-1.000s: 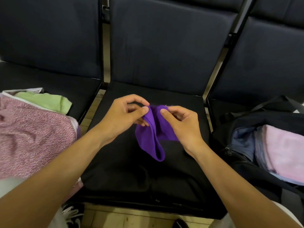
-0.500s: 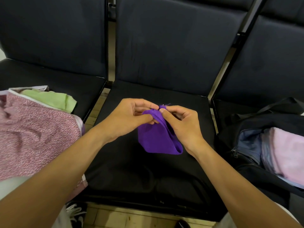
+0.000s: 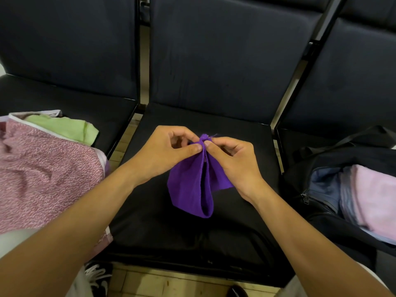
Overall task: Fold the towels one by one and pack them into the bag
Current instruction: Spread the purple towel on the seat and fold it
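Observation:
A small purple towel (image 3: 190, 189) hangs doubled over above the middle chair seat (image 3: 240, 136). My left hand (image 3: 165, 153) and my right hand (image 3: 233, 161) both pinch its top corners, thumbs nearly touching. Its folded loop hangs down toward me. On the right seat stands an open black bag (image 3: 334, 159) holding a pink towel (image 3: 377, 198) and a blue-grey towel (image 3: 325, 187). A pile on the left seat holds a pink speckled towel (image 3: 42, 174) and a light green towel (image 3: 64, 127).
Three dark padded chairs stand side by side with metal frames between them. The bag's strap (image 3: 342, 140) lies across its top. Tiled floor (image 3: 162, 281) and a shoe (image 3: 98, 277) show below the seat's front edge.
My hands have drawn the towel's corners closer together at the top. The folded loop that had swung up half a second ago hangs down longer again.

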Tool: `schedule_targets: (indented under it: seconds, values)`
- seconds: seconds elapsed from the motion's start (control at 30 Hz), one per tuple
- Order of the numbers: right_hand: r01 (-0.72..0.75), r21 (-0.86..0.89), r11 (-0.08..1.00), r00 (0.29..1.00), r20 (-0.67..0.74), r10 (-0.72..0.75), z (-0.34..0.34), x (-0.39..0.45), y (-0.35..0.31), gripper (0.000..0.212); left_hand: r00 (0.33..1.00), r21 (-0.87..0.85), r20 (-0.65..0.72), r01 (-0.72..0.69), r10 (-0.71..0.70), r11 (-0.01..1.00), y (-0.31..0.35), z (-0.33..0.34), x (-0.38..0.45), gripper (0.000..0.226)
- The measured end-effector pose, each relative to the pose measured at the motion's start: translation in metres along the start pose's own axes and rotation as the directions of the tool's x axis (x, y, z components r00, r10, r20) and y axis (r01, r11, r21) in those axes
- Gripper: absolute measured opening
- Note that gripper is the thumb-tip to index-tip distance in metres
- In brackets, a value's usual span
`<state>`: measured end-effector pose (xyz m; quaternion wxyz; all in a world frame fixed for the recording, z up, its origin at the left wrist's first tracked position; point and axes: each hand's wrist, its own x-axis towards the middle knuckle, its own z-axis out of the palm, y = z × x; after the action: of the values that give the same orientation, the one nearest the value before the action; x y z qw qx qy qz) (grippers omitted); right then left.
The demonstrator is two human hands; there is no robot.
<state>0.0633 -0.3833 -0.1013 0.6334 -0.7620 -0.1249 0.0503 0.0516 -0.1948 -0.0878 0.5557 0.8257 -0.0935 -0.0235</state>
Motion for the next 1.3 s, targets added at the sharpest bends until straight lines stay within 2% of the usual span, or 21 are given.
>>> schedule_targets:
  seconds: [0.53,0.77,1.03,1.3]
  values:
    - [-0.01,0.062,0.998,0.995,0.097,0.004,0.0005,-0.0019,-0.0056,0.017,0.997,-0.02,-0.074,-0.016,0.015,1.0,-0.0013,0.0032,0.0016,0.011]
    - [-0.021,0.045,0.999,0.991,0.134,0.015,-0.0018,0.0004,-0.004,0.024,0.994,-0.043,-0.103,-0.035,0.031,0.998,-0.001,0.0038,0.002,0.013]
    - [-0.068,0.095,0.993,0.995,0.074,0.061,0.0,0.0002,-0.0035,0.022,0.988,-0.088,-0.142,-0.069,0.056,0.994,0.0002,0.0043,0.0016,0.014]
    - [-0.046,0.107,0.993,0.998,-0.044,0.051,0.0022,0.0005,-0.0043,0.021,0.983,-0.122,-0.179,-0.069,0.046,0.99,0.0012,0.0033,0.0016,0.015]
